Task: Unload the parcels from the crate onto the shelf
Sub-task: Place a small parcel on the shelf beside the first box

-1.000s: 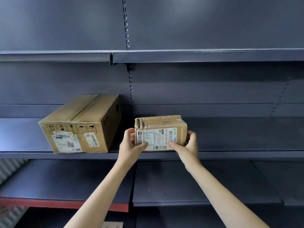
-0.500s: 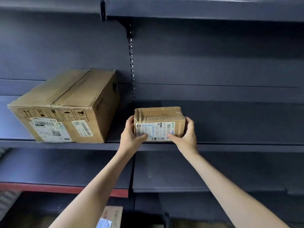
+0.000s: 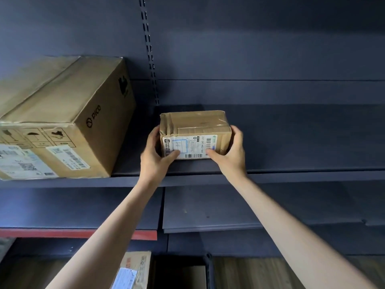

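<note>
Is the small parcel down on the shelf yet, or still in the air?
Down, it seems: the small parcel sits flat on the shelf with no gap under it. Both hands, left and right, hold its ends.

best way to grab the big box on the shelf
Take the big box by its two side faces, one hand each, coming from the front. It sits at the shelf edge, too wide for a one-hand grip, and its right face is clear of the small parcel.

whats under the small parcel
The small parcel sits on the dark shelf, held by the left hand and right hand. Whether its base lies fully flat cannot be seen.
</note>
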